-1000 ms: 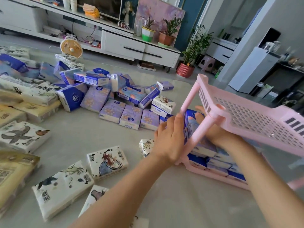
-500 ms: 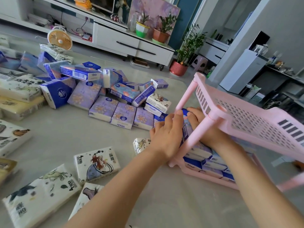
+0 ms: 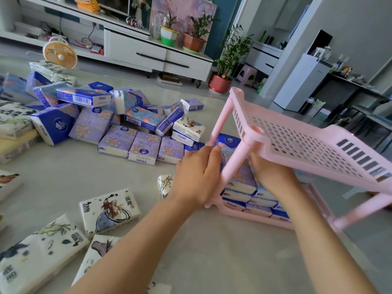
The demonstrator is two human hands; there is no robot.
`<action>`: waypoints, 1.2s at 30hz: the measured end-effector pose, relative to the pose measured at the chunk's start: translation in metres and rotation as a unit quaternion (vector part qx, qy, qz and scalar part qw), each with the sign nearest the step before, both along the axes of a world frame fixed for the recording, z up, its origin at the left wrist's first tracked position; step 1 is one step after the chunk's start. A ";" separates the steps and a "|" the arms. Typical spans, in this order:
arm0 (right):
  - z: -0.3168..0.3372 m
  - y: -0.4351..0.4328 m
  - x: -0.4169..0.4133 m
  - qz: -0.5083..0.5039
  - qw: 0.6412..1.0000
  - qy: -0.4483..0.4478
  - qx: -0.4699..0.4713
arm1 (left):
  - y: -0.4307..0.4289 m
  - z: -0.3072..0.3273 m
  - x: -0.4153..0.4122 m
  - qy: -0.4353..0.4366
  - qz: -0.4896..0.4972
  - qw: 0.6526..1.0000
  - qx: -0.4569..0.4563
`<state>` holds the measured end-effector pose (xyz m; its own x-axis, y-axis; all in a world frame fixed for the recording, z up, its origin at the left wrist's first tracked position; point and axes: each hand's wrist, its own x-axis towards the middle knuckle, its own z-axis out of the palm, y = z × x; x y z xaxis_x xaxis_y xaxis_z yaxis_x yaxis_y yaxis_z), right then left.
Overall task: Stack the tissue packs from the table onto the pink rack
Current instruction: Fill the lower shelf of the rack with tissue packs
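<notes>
Under rack shelf, hands pinch pack

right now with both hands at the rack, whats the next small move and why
Probably ease the upright pack flush against the stack on the lower shelf, then let go. Both the left hand and right hand are pressed on it, either side of the rack's front post, and loose packs wait on the table.
</notes>
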<state>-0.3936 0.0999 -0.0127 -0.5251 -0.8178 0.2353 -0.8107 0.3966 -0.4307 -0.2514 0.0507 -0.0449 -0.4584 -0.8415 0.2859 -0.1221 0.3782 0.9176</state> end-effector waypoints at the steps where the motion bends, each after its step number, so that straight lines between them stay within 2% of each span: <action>1: -0.001 0.008 -0.003 -0.010 0.998 0.028 -0.051 | 0.001 0.000 0.001 0.013 0.009 1.000 -0.008; 4: -0.005 0.038 0.004 -0.010 0.985 0.075 -0.155 | 0.006 0.002 0.000 0.045 -0.005 0.998 0.035; 5: -0.008 0.044 0.005 -0.019 0.985 0.049 -0.167 | 0.007 0.004 0.000 0.048 -0.007 0.998 0.049; 7: -0.019 0.053 0.004 -0.051 0.983 -0.030 -0.175 | 0.011 0.005 0.000 0.058 -0.011 0.996 0.063; 8: -0.024 0.058 0.006 -0.052 0.981 -0.036 -0.183 | 0.013 0.006 0.000 0.064 -0.015 0.996 0.063; 26: -0.028 0.069 0.016 -0.071 0.977 -0.023 -0.199 | 0.006 0.001 0.000 0.061 -0.007 0.995 0.083; 29: -0.011 0.079 0.031 -0.094 0.970 -0.011 -0.223 | 0.000 0.008 0.004 0.066 0.043 0.994 0.072; 33: 0.010 0.088 0.074 0.008 0.990 -0.105 -0.099 | -0.015 0.026 0.024 0.092 0.136 0.985 0.061; 36: 0.016 0.075 0.107 0.130 0.967 -0.212 -0.052 | -0.027 0.035 0.044 0.078 0.201 0.976 0.044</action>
